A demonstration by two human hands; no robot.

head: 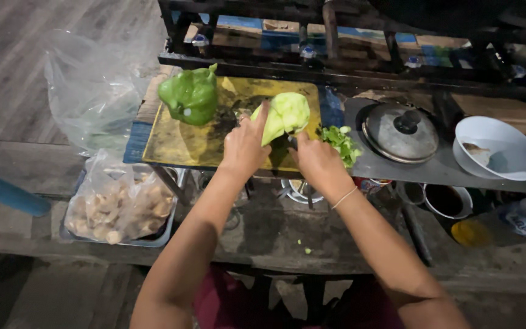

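Weathered grey planks run under a low dark stand, and on it sits my yellow cutting board, stained and scratched, filling the upper middle of the frame. At the centre of the frame, on the board's right half, lies a pale green cabbage wedge; its long axis tilts from lower left up to upper right. My left hand presses on its lower left flank, forefinger stretched up along the leaf, fingers curled to steady it. My right hand sits just below and right of the wedge, closed around what seems to be a knife handle, though the blade is hidden beneath the leaves, so I cannot be certain. Both hands are touching or nearly touching the wedge; the left is the nearer. Chopped green leaves pile just right of my right hand. A darker green cabbage piece rests at the board's upper left, well apart.
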